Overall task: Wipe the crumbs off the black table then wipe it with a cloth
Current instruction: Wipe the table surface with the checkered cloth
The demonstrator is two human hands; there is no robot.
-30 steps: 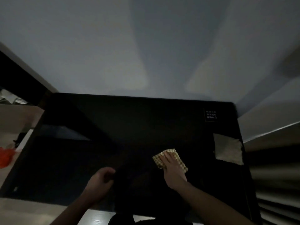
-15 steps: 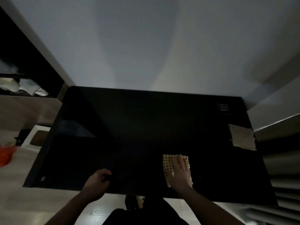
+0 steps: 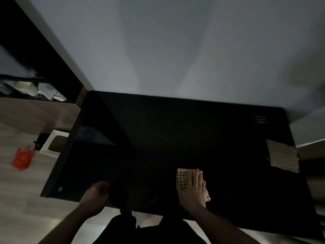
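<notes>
- Head view, writing: small white-lettered label (image 3: 261, 119) near far right corner of black bench (image 3: 158, 138); three short lines, too blurred to read. Tiny pale mark (image 3: 60, 189) at near left corner, unreadable too.
- Checked cloth (image 3: 182, 178), yellow and white, lying flat on bench near the front edge, right of centre.
- Right hand (image 3: 195, 189) pressing flat on cloth, fingers (image 3: 198, 178) straight and together, pointing away from the body; part of cloth covered by the palm.
- Left hand (image 3: 95, 196) at front edge of bench, left of centre, fingers curled loosely; whether gripping the edge or holding nothing, cannot tell in the dark.
- Second beige cloth (image 3: 283, 156) at right edge of bench, well apart from the checked one.
- Containers: white bin (image 3: 52, 143) on floor left of bench, dark inside, contents not discernible. Orange bag (image 3: 22, 158) lying on floor near it.
- Shelf (image 3: 35, 92) at far left with pale jumbled items, cut off by frame.
- Crumbs not discernible on the dark surface.
</notes>
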